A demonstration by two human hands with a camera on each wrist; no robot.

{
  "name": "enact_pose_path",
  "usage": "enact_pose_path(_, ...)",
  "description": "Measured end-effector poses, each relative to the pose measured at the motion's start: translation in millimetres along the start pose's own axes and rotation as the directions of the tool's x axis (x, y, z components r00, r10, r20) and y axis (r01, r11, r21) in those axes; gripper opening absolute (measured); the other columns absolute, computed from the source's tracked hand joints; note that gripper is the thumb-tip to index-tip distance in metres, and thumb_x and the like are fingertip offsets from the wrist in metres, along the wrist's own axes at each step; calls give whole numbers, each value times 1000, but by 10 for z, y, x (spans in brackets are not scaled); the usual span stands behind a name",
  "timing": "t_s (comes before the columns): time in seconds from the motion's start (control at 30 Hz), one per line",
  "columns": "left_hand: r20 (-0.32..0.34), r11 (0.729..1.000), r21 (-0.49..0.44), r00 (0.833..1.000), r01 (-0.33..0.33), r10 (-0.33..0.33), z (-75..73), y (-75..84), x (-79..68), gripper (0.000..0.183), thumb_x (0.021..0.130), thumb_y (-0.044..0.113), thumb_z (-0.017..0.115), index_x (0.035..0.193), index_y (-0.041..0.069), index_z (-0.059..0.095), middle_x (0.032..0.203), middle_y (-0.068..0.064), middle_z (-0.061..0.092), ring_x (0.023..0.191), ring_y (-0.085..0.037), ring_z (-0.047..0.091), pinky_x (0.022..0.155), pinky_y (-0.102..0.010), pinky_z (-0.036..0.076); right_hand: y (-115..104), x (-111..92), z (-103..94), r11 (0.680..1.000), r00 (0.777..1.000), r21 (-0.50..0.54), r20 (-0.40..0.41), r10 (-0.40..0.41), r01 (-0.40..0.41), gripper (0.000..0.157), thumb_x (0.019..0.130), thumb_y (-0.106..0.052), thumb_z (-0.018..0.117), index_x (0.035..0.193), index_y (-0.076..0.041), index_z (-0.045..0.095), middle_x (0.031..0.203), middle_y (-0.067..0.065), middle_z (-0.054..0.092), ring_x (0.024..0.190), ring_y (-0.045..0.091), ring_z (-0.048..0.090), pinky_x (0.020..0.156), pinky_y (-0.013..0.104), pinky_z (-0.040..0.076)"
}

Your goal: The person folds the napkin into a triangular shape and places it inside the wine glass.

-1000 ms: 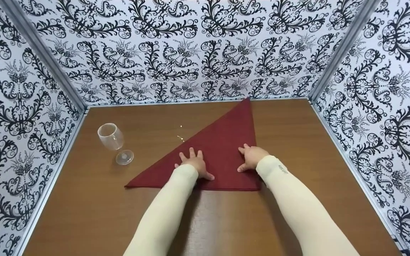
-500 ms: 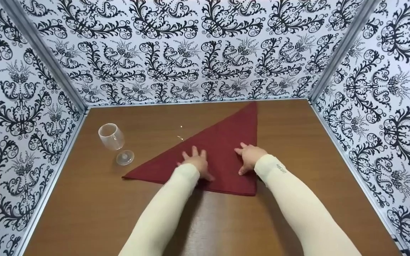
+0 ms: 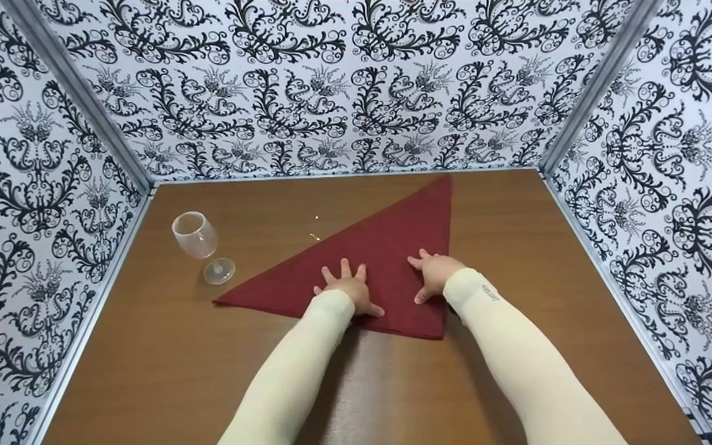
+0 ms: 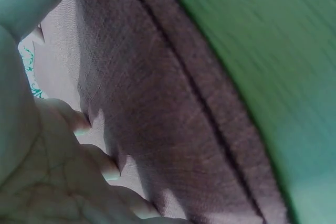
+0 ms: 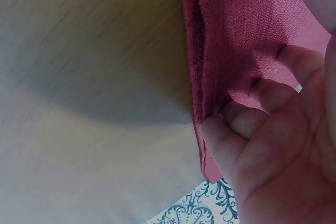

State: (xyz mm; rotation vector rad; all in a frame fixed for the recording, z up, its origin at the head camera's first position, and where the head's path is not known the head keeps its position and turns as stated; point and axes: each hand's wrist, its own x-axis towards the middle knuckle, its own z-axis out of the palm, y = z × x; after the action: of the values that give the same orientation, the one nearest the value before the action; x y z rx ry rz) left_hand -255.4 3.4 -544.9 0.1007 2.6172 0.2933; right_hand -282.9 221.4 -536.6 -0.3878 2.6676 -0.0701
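A dark red cloth napkin (image 3: 381,241), folded into a triangle, lies flat on the wooden table. My left hand (image 3: 350,292) rests on its lower middle with fingers spread. My right hand (image 3: 439,273) touches the cloth near its right edge, fingers apart and thumb pointing toward me. The left wrist view has the fingertips down on the napkin (image 4: 152,108), close to its hemmed edge. Seen from the right wrist, the fingertips press on the napkin (image 5: 252,35) beside its layered edge. Neither hand grips anything.
A clear stemmed glass (image 3: 196,238) stands upright on the left of the table (image 3: 146,346). Small bright specks lie on the wood beyond the napkin. Patterned black-and-white walls (image 3: 306,93) enclose the back and both sides.
The napkin has turned slightly clockwise under my hands: its left corner shifted away from me and its far tip moved right. My left hand moved a little to the right.
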Motion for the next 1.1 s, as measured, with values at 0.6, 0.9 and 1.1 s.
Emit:
enact_pose_path(0.6,17,997,36,998,-64,64,-105,-62,-37,110,60,65,73,148,37,14,157,-9,-2,138,-51,0,101,-70,19,-6,12,42,999,1000,16,-5,-27,27,100,63,-51,79,145,-20,32,153,14,22,137,42,25,108,47,30)
enact_pose_path(0.9,16,997,51,998,-54,53,-48,-50,-42,113,57,67,73,147,40,10,158,-4,-6,138,-49,-5,103,-69,17,49,10,87,998,1000,66,25,-9,8,108,61,-55,78,148,-22,24,155,16,12,134,50,21,106,53,30)
enact_pose_path(1.1,11,997,31,998,-66,66,-90,-111,5,113,55,65,76,146,43,13,158,-3,-4,139,-48,-6,103,-70,15,-4,-12,95,998,1000,62,-7,-1,2,105,62,-54,78,147,-21,26,154,17,14,132,52,24,104,53,32)
